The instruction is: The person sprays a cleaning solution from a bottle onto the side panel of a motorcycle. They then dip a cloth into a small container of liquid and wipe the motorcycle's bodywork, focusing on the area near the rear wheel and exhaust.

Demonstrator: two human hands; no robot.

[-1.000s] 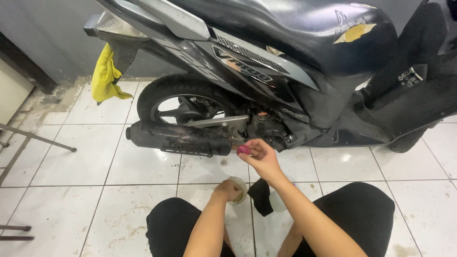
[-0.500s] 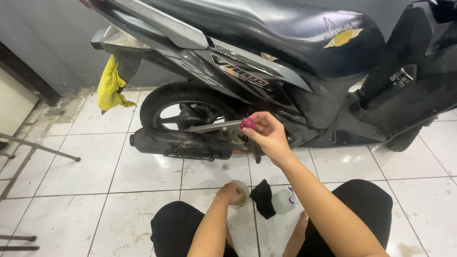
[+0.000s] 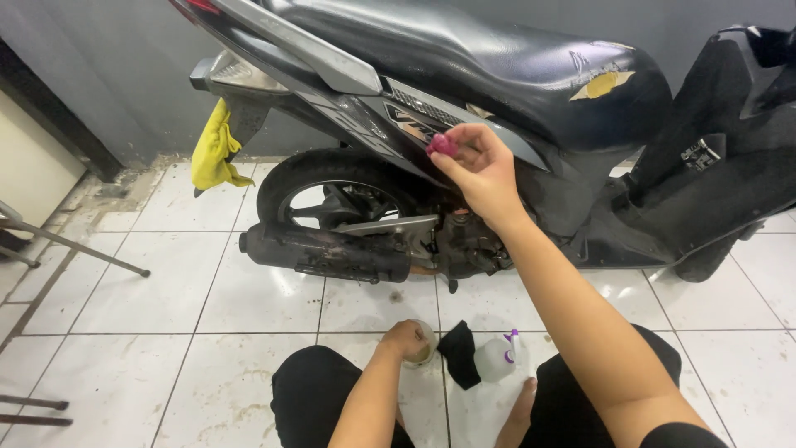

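A dark scooter (image 3: 464,75) stands on white floor tiles, its rear wheel (image 3: 332,203) and black exhaust (image 3: 323,253) facing me. My right hand (image 3: 477,170) is raised against the grey side panel below the seat, pinching a small pink wad (image 3: 442,146) in its fingertips. My left hand (image 3: 405,338) rests low on the floor between my knees, closed over a small round pale container (image 3: 424,353). Beside that container lie a black cloth (image 3: 458,353) and a small clear bottle with a purple cap (image 3: 497,358).
A yellow rag (image 3: 215,153) hangs from the scooter's tail. Thin metal legs (image 3: 75,247) stick in from the left. A grey wall (image 3: 108,66) runs behind the scooter. My black-trousered knees (image 3: 323,398) frame the bottom of the view.
My right hand rose with the pink wad from near the exhaust and engine up to the side panel under the seat. The left hand stayed on the container.
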